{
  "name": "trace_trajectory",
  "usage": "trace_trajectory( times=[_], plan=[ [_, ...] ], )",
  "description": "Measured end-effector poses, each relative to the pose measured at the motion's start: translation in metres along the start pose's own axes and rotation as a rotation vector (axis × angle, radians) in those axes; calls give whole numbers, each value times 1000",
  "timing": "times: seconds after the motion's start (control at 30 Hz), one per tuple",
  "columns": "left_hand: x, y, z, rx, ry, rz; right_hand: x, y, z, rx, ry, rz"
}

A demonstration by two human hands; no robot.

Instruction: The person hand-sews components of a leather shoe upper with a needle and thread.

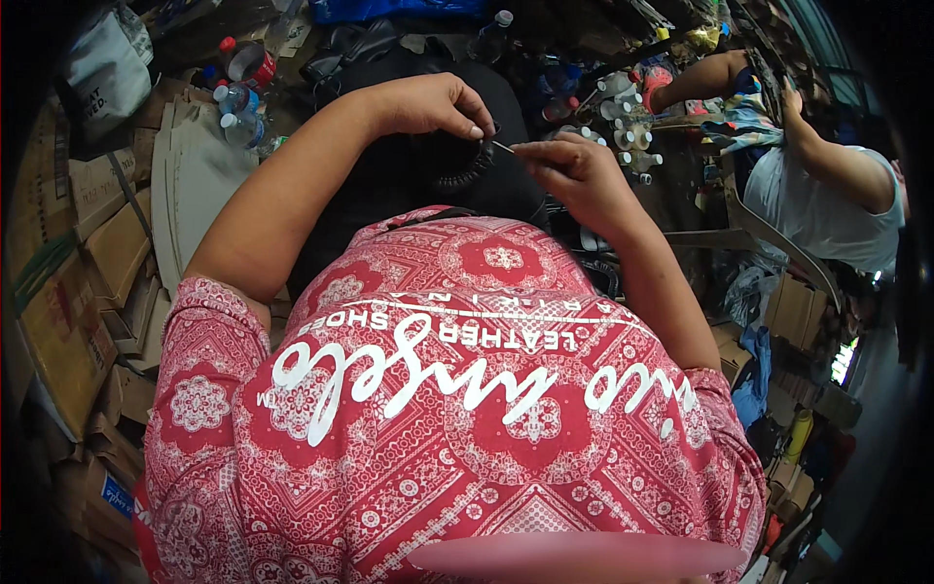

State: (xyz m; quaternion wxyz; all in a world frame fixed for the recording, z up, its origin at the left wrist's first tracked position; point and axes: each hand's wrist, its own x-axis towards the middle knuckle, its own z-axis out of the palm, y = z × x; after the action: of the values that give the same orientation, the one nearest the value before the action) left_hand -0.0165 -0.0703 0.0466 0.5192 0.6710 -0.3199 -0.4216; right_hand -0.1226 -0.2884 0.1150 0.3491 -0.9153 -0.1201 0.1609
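My left hand (pixel 443 105) is closed, with thumb and fingers pinching the upper rim of a round black part (pixel 465 179) over my lap. A row of ridges or teeth runs along that part's lower right edge; its middle is too dark to make out. My right hand (pixel 584 173) pinches a thin metal rod (pixel 502 147) between thumb and forefinger. The rod points left, and its tip meets the part's rim beside my left fingertips. Whatever handle the rod has is hidden in my right fingers.
Plastic bottles (pixel 241 112) stand to the left, and several more bottles (pixel 632 131) lie at the right. Flattened cardboard (pixel 117 243) is stacked along the left side. Another person (pixel 827 200) in a white top sits at the far right, near cardboard boxes (pixel 793 311).
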Motion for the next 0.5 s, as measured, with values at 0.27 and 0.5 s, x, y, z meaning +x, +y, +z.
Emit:
trace_trajectory(
  times=[0.27, 0.5],
  plan=[
    [4, -1, -1, 19, -37, -11, 9, -4, 2, -64, -2, 40],
    [8, 5, 5, 19, -51, -35, 7, -16, 2, -273, -30, 57]
  ],
)
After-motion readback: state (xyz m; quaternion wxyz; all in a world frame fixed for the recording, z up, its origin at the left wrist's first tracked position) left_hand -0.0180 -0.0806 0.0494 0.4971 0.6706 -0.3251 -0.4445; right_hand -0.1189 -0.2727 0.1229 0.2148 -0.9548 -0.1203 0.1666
